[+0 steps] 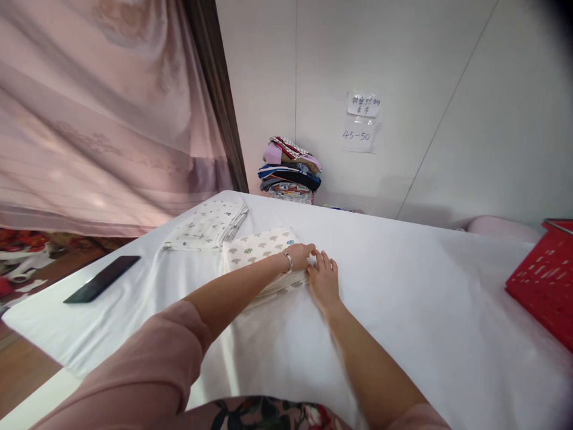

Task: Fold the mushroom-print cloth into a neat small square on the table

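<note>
A folded white cloth (250, 251) printed with beige mushroom shapes and a few small wheel-like motifs lies on the white-covered table. My left hand (301, 255), with a bracelet at the wrist, reaches across to the cloth's right end, its fingers closed at the corner there. Beside it, my right hand (325, 280) grips the same corner between thumb and forefinger, the other fingers slightly apart. The two hands nearly touch, and they hide that corner. Just left of this cloth lies a second folded white cloth (203, 224) with a small dark print.
A black flat phone-like object (104, 278) lies near the table's left edge. Folded fabrics (290, 170) are stacked beyond the far edge, against the wall. A red plastic basket (544, 280) stands at the right. A pink curtain (111, 119) hangs at the left.
</note>
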A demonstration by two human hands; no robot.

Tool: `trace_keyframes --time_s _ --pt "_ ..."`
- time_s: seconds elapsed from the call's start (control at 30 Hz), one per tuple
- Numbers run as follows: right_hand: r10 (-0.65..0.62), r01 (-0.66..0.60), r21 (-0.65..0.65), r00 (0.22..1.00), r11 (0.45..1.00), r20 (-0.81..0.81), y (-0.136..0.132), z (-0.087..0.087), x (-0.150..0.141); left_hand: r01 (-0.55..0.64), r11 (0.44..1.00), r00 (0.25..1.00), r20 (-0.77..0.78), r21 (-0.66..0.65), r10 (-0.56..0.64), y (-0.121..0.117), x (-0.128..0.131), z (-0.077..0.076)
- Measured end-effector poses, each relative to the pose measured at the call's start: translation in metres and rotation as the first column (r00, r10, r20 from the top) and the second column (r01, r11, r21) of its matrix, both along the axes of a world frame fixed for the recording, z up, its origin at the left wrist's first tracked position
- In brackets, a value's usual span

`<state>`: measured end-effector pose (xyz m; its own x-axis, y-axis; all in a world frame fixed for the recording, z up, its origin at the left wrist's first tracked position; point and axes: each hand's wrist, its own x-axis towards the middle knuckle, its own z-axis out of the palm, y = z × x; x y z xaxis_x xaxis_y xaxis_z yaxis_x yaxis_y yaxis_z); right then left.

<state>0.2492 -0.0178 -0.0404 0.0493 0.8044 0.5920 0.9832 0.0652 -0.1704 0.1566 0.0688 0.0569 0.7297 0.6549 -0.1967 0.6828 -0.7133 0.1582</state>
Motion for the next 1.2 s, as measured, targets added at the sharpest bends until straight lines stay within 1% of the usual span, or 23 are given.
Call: trace_keyframes --time_s 0.17,0.3,0.43,0.53,0.63,0.73,0.9,1.0,1.07,1.2 --pt "0.013 -0.013 -0.005 1.000 1.000 -0.015 0.005 -0.003 0.000 -0.020 0.999 0.999 0.034 -0.033 0.021 0.006 0.000 -0.005" --pt "0.093 -0.093 -0.010 0.996 0.996 0.002 0.004 -0.003 0.001 -0.042 0.999 0.995 0.086 0.003 0.041 0.018 -0.013 -0.013" --pt "0.146 -0.146 0.021 0.989 0.989 -0.004 -0.001 -0.001 0.003 0.005 0.997 0.990 0.138 0.079 -0.015 0.026 -0.030 -0.033" --pt "0.140 -0.140 0.015 0.990 0.990 -0.013 -0.004 0.000 0.004 0.023 0.994 0.989 0.144 0.111 -0.039 0.027 -0.035 -0.049" --pt "0.100 -0.100 0.020 0.995 0.995 -0.012 -0.005 0.001 0.006 0.035 0.992 0.989 0.141 0.119 -0.052 0.030 -0.035 -0.058" --pt "0.056 -0.056 0.041 0.998 0.998 -0.012 -0.006 0.003 0.006 0.046 0.992 0.988 0.140 0.114 -0.062 0.033 -0.035 -0.059" --pt "0.054 -0.052 0.064 0.998 0.997 -0.027 -0.002 0.001 0.004 0.046 0.992 0.988 0.138 0.117 -0.062 0.030 -0.035 -0.057" --pt "0.052 -0.049 0.056 0.998 0.997 -0.036 0.003 -0.003 0.003 0.041 0.992 0.988 0.141 0.116 -0.058 0.027 -0.034 -0.056" --pt "0.076 -0.074 0.047 0.996 0.996 -0.045 0.005 -0.004 0.003 0.037 0.992 0.988 0.146 0.122 -0.054 0.026 -0.033 -0.056" --pt "0.169 -0.166 0.049 0.983 0.985 -0.068 0.002 -0.002 0.005 0.037 0.992 0.985 0.161 0.123 -0.056 0.025 -0.033 -0.057"
